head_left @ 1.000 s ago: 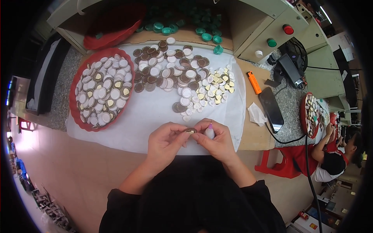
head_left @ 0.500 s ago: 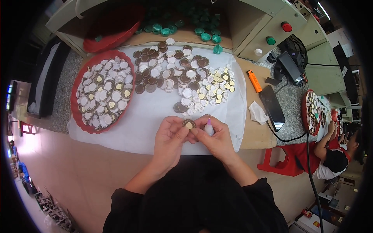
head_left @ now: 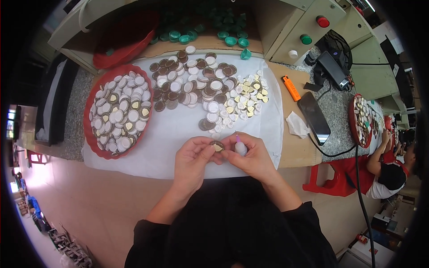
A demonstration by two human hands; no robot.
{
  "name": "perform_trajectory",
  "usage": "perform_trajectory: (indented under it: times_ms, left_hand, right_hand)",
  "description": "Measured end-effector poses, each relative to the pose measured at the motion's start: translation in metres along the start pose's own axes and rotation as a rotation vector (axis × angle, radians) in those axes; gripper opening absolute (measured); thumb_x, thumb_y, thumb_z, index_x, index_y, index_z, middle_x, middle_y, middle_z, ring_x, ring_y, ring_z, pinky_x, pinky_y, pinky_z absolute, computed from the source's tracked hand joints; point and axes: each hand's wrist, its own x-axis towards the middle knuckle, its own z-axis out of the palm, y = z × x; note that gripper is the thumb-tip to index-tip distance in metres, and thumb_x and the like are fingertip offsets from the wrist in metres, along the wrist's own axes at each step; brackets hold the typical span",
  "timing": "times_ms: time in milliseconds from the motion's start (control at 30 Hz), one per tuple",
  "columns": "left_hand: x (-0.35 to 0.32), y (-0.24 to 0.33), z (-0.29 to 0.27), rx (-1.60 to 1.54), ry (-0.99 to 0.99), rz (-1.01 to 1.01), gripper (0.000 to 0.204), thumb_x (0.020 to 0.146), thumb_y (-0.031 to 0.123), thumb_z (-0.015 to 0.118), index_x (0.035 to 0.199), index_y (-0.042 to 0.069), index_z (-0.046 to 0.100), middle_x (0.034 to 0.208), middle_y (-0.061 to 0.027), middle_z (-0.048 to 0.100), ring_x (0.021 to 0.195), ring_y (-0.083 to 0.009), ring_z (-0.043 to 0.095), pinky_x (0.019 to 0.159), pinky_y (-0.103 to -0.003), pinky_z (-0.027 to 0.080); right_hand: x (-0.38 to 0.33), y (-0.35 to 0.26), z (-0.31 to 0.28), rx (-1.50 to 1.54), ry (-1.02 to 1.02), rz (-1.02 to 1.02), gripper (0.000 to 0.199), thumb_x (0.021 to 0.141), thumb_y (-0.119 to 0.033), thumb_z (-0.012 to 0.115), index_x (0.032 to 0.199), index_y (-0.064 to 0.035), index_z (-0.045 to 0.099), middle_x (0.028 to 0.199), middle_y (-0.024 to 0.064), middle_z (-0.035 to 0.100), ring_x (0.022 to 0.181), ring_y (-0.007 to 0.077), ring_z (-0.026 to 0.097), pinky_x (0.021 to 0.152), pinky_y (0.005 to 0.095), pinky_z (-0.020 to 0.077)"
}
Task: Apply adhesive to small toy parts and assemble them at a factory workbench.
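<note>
Your left hand (head_left: 193, 157) pinches a small round cap (head_left: 217, 146) between thumb and fingertips, just below the frame's centre — a ridged brown rim around a shiny gold inner face, which is turned up toward you. Your right hand (head_left: 251, 155) is curled around a little pale bottle (head_left: 241, 148) with a pink tip; its long axis runs up the frame, tip uppermost, just beside the cap. Both hands hover over a smooth white sheet (head_left: 174, 134). At left, an oval red tray (head_left: 94, 147) holds a heap of white and gold discs. Loose brown, white and gold caps (head_left: 210, 91) lie scattered on the sheet at upper centre — flat, round, crimped at the edges.
</note>
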Motion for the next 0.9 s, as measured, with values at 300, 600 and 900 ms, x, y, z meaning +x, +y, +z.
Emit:
perform_trajectory:
  times_ms: [300, 600, 900]
  left_hand:
    - [-0.0063, -0.0086, -0.0016, 0.040, -0.063, 0.049, 0.013, 0.081, 0.004, 0.050, 0.092, -0.001, 0.044, 0.087, -0.0113, 0.055, 0.073, -0.0163, 0.055, 0.066, -0.027, 0.046]
    - [-0.0042, -0.0085, -0.0073, 0.129, -0.099, 0.041, 0.014, 0.081, 0.004, 0.050, 0.093, -0.001, 0.046, 0.085, -0.0102, 0.056, 0.068, -0.0147, 0.054, 0.062, -0.026, 0.045]
    - [-0.0055, -0.0115, -0.0042, 0.012, -0.073, -0.009, 0.015, 0.082, 0.005, 0.048, 0.094, 0.001, 0.040, 0.084, -0.0116, 0.056, 0.073, -0.0176, 0.056, 0.062, -0.028, 0.047]
  right_hand:
    - [-0.0033, -0.0048, -0.0013, 0.059, 0.018, 0.033, 0.014, 0.072, -0.005, 0.059, 0.083, 0.0026, 0.058, 0.074, 0.0037, 0.053, 0.070, 0.0082, 0.050, 0.064, 0.0215, 0.0411]
    - [-0.0048, -0.0020, 0.0004, 0.027, 0.002, -0.002, 0.012, 0.069, -0.004, 0.059, 0.080, 0.0009, 0.058, 0.071, 0.0029, 0.052, 0.069, 0.0081, 0.048, 0.063, 0.0219, 0.0390]
    - [-0.0039, -0.0016, 0.0027, -0.029, 0.070, -0.002, 0.010, 0.069, -0.005, 0.059, 0.078, 0.0008, 0.059, 0.069, 0.0024, 0.051, 0.068, 0.0079, 0.048, 0.063, 0.0206, 0.0382]
